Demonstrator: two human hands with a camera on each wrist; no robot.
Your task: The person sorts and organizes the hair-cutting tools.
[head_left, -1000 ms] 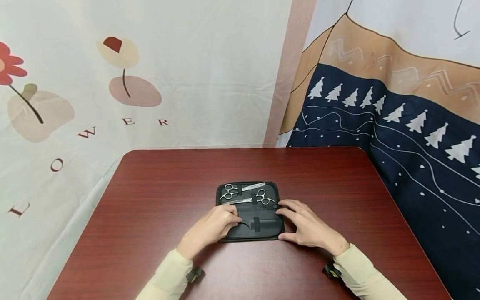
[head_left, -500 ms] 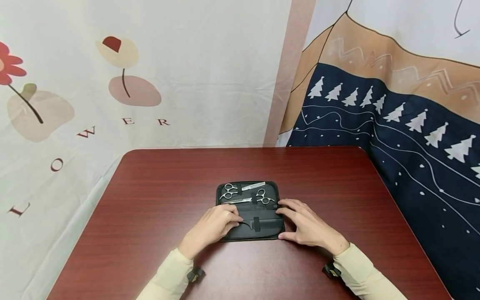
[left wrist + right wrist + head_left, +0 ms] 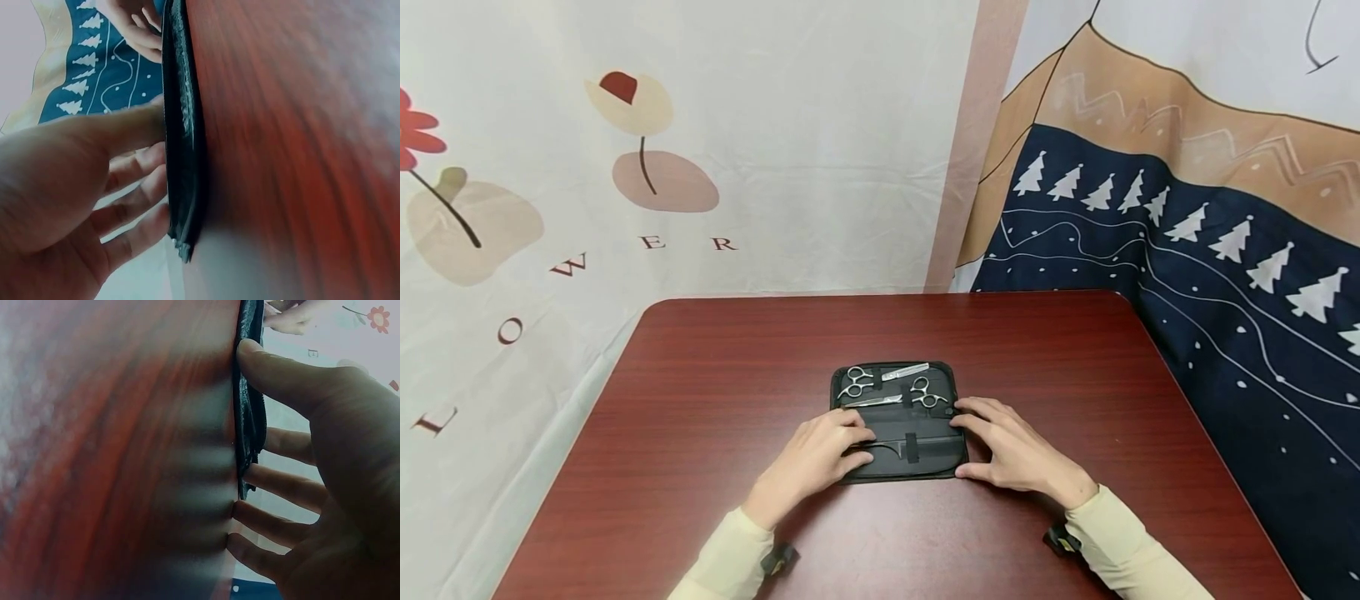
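A black zip case (image 3: 936, 454) lies spread flat on the table. Two silver pairs of scissors, the upper pair (image 3: 906, 372) and the lower pair (image 3: 880, 401), sit under straps in its far half. In the near half, a slim dark tool with a curved end (image 3: 893, 447) lies beside a strap (image 3: 912, 448); its left part is hidden by my left hand (image 3: 820, 457). That hand rests over the case's left side, thumb and fingers apart and extended. My right hand (image 3: 1018, 450) touches the case's right edge with thumb and fingertips, fingers spread.
The reddish-brown wooden table (image 3: 737, 350) extends on all sides of the case. Behind it hang a pale curtain (image 3: 820, 125) with flower prints and a navy cloth (image 3: 1210, 308) with white trees. Each wrist carries a small black device (image 3: 1062, 540).
My left hand has let go of the dark tool and drawn slightly left, its thumb and fingers parting. The right hand and the case stay nearly still.
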